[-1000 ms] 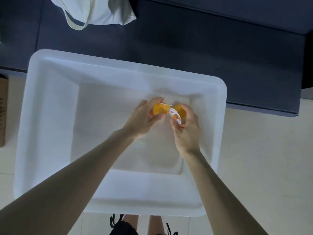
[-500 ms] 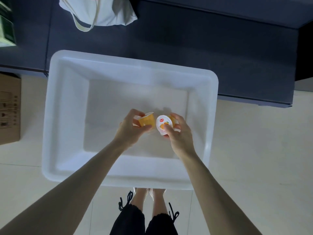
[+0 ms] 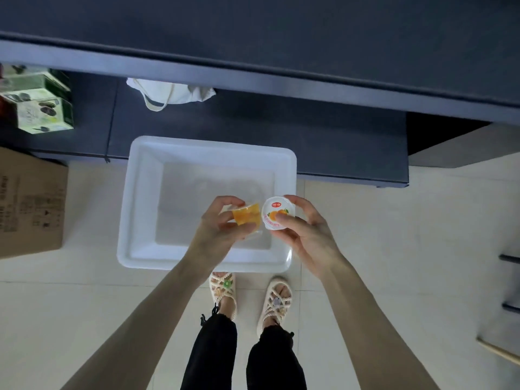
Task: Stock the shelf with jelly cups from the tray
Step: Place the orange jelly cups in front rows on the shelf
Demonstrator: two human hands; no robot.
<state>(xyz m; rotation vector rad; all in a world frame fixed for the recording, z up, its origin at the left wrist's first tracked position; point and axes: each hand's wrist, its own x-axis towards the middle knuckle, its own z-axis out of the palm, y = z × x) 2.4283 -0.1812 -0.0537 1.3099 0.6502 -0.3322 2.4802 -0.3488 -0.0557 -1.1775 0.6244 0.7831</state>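
While the person stands over a white rectangular plastic tray [image 3: 140, 198], each hand holds one small cup above its near right part. The left hand [image 3: 222, 229], fingers curled, pinches a clear cup of orange jelly [image 3: 247, 216] lying on its side. The right hand [image 3: 306, 232], fingers curled, grips a second jelly cup [image 3: 277, 213], round white lid upward: a red logo above pictured orange fruit, lettering too small to read. Both cups nearly touch. Beyond the tray runs a dark blue shelf [image 3: 253, 128]. At left, a brown cardboard box [image 3: 31, 204] carries unreadable print.
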